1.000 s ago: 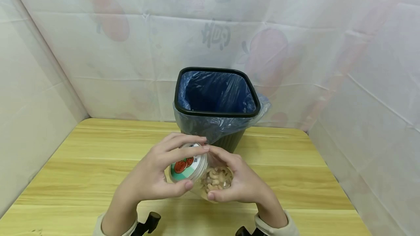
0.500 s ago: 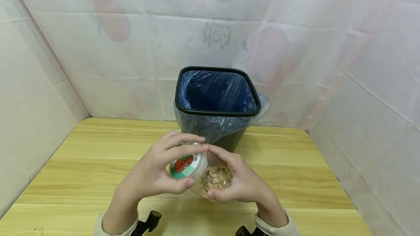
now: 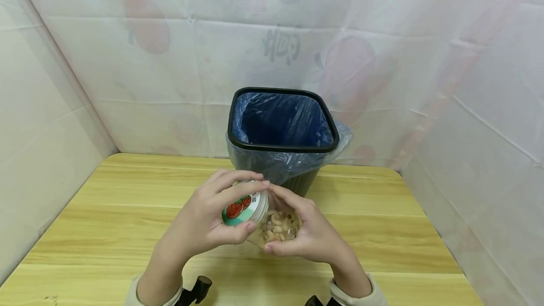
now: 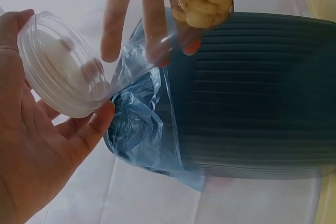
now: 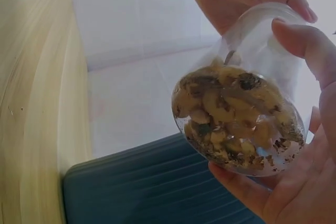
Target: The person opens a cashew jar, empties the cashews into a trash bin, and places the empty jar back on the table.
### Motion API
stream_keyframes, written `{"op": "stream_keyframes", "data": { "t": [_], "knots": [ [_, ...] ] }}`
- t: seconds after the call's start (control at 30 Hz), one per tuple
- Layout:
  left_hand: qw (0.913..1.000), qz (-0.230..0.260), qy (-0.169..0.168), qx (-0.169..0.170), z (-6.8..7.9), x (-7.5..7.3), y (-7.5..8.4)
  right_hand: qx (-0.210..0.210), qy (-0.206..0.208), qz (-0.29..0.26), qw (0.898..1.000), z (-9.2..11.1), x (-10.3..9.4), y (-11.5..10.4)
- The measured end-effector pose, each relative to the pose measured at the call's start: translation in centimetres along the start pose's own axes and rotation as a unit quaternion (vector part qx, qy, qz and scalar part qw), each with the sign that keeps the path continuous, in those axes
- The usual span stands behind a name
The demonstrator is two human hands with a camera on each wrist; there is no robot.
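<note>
Both hands hold a clear plastic jar (image 3: 278, 226) lying on its side, tilted, with cashew nuts gathered at its base end. My left hand (image 3: 197, 218) grips the lid (image 3: 242, 209), a round one with a red fruit picture on a white and green label. Around the body of the jar curl the fingers and thumb of my right hand (image 3: 312, 225). In the left wrist view the ridged lid (image 4: 63, 69) sits between thumb and fingers. The right wrist view looks onto the jar's base, where nuts (image 5: 231, 121) and dark crumbs show through the plastic.
Just beyond the hands stands a dark ribbed trash bin (image 3: 280, 148), lined with a blue plastic bag (image 3: 340, 138) folded over its rim. The wooden table (image 3: 374, 240) is bordered by a pale printed cloth (image 3: 195, 60) at the back and sides.
The hands and the jar have shifted slightly forward, toward the bin, and the lid has turned a little with the left hand. Both grips stay the same.
</note>
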State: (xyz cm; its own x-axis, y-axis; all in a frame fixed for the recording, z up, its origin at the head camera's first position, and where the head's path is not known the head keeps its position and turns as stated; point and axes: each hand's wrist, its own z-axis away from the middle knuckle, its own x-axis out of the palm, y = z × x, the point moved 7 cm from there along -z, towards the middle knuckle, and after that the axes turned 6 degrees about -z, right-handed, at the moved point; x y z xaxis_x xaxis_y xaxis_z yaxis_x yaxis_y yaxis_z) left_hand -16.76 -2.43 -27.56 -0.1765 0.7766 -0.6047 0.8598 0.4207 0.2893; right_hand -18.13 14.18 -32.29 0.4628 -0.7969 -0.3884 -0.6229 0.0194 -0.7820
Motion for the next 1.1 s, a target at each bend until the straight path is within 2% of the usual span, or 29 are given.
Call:
{"op": "stream_keyframes", "data": {
  "t": [0.17, 0.57, 0.83, 0.97, 1.1],
  "knots": [
    [0.9999, -0.005, 0.004, -0.016, 0.0, 0.0, -0.2, -0.002, 0.011, 0.007, 1.0, 0.0, 0.0, 0.0],
    [0.9999, -0.004, 0.008, -0.011, 0.0, 0.0, -0.1, -0.013, 0.018, 0.012, 1.0, 0.0, 0.0, -0.1],
    [0.9994, 0.016, -0.006, 0.031, -0.2, 0.2, 0.6, -0.013, 0.008, 0.009, 1.0, 0.1, -0.2, 0.3],
    [0.998, 0.022, 0.011, 0.058, -0.4, -0.1, 1.1, -0.011, -0.005, -0.003, 1.0, 0.3, -0.2, 0.5],
    [0.9971, 0.023, 0.022, 0.069, -0.4, -0.3, 1.3, -0.017, -0.015, -0.007, 1.0, 0.2, -0.2, 0.4]
  ]
}}
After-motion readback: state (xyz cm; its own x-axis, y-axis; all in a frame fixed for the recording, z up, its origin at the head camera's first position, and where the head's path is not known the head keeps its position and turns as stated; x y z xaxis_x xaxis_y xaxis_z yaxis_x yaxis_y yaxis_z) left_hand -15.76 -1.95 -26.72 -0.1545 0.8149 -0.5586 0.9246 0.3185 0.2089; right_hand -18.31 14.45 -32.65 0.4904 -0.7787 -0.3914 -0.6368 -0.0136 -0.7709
